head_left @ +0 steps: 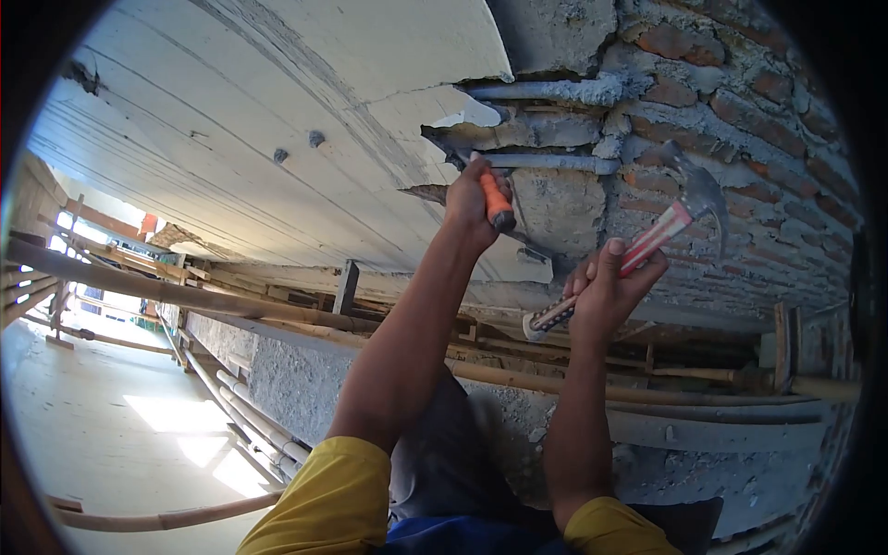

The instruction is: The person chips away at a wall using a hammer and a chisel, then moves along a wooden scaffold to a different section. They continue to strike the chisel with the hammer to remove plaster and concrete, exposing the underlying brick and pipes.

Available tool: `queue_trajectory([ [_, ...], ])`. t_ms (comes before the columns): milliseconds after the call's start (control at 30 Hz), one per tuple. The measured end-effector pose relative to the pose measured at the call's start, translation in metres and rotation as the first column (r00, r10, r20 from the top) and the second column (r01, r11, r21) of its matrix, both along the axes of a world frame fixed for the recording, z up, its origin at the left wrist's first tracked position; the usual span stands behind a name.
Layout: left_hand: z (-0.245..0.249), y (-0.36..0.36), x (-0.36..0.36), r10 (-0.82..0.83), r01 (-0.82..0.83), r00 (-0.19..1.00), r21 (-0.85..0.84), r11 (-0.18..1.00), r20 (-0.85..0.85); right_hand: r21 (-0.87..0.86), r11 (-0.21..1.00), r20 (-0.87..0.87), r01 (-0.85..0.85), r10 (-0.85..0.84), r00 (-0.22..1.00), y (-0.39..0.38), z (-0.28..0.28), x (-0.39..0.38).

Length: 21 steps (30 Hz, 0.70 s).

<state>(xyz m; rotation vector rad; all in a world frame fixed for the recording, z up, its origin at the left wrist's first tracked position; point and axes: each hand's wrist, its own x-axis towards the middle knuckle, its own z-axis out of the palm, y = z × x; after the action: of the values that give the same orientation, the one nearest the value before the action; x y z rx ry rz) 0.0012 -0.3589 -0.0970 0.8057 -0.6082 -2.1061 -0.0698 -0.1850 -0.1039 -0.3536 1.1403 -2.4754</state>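
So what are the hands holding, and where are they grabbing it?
The left hand grips a chisel by its orange handle. The right hand holds a claw hammer around the middle of its handle.

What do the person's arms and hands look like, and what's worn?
The left hand and right hand are ungloved, with no wristwear visible. A yellow fabric left sleeve and a matching yellow right sleeve end near the elbows, leaving the forearms uncovered.
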Motion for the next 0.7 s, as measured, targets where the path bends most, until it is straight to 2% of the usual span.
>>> queue_trajectory([
  [67, -0.009, -0.008, -0.002, 0.107, -0.106, 0.994, -0.023, 0.994, 0.025, 0.024, 1.0, -0.021, 0.01, -0.009, 1.0, 0.008, 0.005, 0.001],
  [167, 0.007, 0.028, -0.022, 0.365, -0.379, 0.924, 0.138, 0.915, 0.114, 0.015, 0.999, -0.036, 0.043, -0.043, 0.998, 0.013, 0.01, 0.002],
  [267, -0.002, 0.028, -0.01, 0.206, -0.221, 0.972, 0.143, 0.965, 0.114, 0.001, 0.998, -0.042, 0.069, -0.069, 0.997, 0.017, 0.011, 0.001],
  [467, -0.001, 0.019, -0.006, 0.151, -0.168, 0.983, 0.189, 0.968, 0.101, -0.061, 0.99, -0.038, 0.128, -0.131, 0.991, 0.021, 0.02, -0.008],
  [567, 0.003, 0.025, -0.002, 0.045, -0.061, 0.99, 0.111, 0.992, 0.134, -0.067, 0.988, -0.048, 0.141, -0.144, 0.988, 0.023, 0.027, -0.011],
  [667, 0.009, 0.027, -0.008, 0.053, -0.003, 0.949, -0.157, 0.988, 0.311, -0.057, 0.987, -0.036, 0.151, -0.153, 0.988, 0.022, 0.029, -0.01],
  [700, 0.008, 0.023, -0.009, 0.103, -0.088, 0.957, -0.066, 0.994, 0.27, -0.053, 0.986, -0.029, 0.156, -0.157, 0.987, 0.022, 0.029, -0.009],
])
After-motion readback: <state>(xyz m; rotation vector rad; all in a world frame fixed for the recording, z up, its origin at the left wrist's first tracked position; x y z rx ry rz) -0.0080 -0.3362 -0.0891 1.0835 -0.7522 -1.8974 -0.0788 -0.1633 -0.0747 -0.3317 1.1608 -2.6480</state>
